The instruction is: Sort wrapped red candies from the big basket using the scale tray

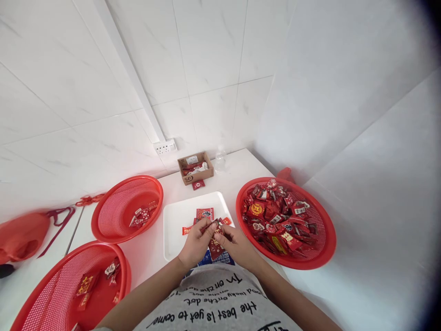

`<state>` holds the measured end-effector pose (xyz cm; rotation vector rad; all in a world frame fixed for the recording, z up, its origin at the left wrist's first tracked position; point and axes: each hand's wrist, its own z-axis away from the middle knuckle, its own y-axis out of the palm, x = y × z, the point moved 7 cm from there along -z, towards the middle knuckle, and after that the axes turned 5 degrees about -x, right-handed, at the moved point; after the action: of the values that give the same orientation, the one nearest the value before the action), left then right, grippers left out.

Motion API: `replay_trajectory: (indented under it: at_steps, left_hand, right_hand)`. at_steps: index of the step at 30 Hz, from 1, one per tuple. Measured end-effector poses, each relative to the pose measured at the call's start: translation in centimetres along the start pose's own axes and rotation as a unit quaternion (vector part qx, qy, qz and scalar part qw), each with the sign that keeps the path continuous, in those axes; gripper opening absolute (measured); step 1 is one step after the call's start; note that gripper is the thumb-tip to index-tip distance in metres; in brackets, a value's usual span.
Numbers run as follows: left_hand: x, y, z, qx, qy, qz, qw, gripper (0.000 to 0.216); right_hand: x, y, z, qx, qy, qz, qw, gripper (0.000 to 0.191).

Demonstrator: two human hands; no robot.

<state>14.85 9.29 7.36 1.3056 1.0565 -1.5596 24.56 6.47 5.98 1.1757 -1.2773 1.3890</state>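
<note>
My left hand (195, 242) and my right hand (239, 247) meet over a white tray (173, 225), fingers closed on a dark red snack packet (216, 248). Both thumbs lie against its upper part, and the fingers hide some of it. On the tray, just beyond my hands, is a red packet with dark lettering (205, 213). A small orange-red packet (186, 230) lies left of my left hand. Below the held packet, close to my shirt, a blue printed item (225, 258) is partly covered.
A red basket heaped with packets (330, 234) stands right. Two red baskets with few packets, one farther back (98, 220) and one nearer (126, 262), stand left. A cardboard box (200, 176), clear bottle (220, 162) and red packet (198, 185) are at the back.
</note>
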Motion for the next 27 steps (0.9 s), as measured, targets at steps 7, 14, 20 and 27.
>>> replay_trajectory:
  at_steps: [7, 14, 20, 27]
  left_hand:
    - [0.1, 0.1, -0.1, -0.003, -0.020, 0.018, 1.000, 0.030]
    - [0.7, 0.6, 0.3, 0.033, -0.065, 0.099, 0.992, 0.031]
    - [1.8, 0.5, 0.0, 0.044, -0.063, 0.079, 0.994, 0.029]
    - [1.7, 0.8, 0.0, 0.040, -0.073, 0.065, 0.994, 0.030]
  right_hand:
    - [0.1, -0.1, 0.0, -0.016, -0.012, 0.005, 1.000, 0.031]
    - [-0.6, -0.9, -0.3, -0.075, 0.006, -0.058, 0.995, 0.030]
    - [-1.3, -0.9, -0.5, -0.071, 0.028, -0.081, 0.994, 0.027]
    - [-0.9, -1.4, -0.6, -0.102, 0.016, -0.040, 0.994, 0.027]
